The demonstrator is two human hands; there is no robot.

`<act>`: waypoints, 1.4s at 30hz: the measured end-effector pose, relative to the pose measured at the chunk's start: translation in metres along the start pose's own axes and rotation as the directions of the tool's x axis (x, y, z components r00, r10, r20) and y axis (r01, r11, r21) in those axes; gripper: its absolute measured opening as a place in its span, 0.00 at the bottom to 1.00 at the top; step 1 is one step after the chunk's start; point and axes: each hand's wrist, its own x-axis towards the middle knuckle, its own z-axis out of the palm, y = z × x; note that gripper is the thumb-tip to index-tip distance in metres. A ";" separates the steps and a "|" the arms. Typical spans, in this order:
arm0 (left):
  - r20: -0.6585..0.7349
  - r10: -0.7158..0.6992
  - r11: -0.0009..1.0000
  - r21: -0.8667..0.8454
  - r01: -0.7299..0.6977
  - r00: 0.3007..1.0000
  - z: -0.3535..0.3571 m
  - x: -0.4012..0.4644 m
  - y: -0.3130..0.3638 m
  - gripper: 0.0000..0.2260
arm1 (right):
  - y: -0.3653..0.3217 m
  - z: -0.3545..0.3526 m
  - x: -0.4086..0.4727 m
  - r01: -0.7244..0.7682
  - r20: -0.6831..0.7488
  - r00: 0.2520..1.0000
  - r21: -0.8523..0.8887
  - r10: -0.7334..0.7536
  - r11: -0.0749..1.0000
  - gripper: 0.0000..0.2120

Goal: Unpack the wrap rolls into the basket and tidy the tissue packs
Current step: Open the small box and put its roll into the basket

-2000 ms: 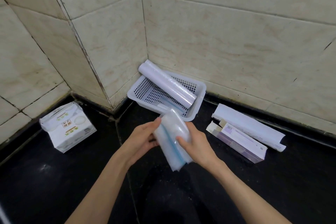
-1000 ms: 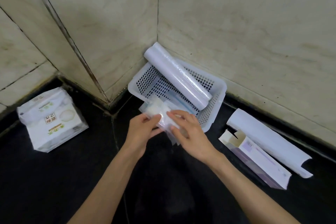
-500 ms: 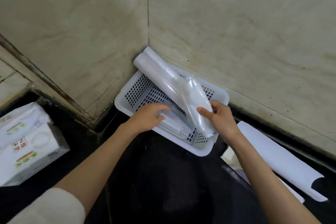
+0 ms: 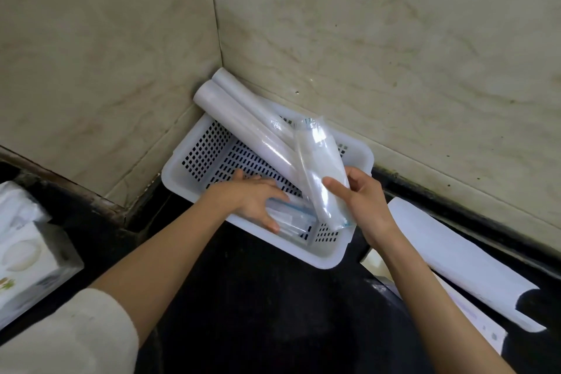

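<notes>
Step in hand, judged: loading wrap into the white basket (image 4: pixel 182 167), set in the wall corner of the black counter (image 4: pixel 258 313). Right hand (image 4: pixel 364 206) clasped around a clear-bagged roll (image 4: pixel 321 179), angled over the basket's right end. Left hand (image 4: pixel 258 197) flat, pressing a flat pack (image 4: pixel 291 222) on the basket floor. Next: lower roll beside the two rolls (image 4: pixel 239 118) leaning on the far rim. Tissue pack (image 4: pixel 27 258) at the counter's left edge, untouched. Beige tiled walls (image 4: pixel 394 39).

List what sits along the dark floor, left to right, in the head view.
White tissue pack → white perforated plastic basket → white curled paper sheet.
</notes>
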 end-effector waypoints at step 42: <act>0.043 -0.012 0.936 -0.350 0.026 0.999 -0.018 -0.006 -0.021 0.10 | 0.003 0.000 0.003 -0.056 0.049 0.997 0.071 0.053 0.996 0.08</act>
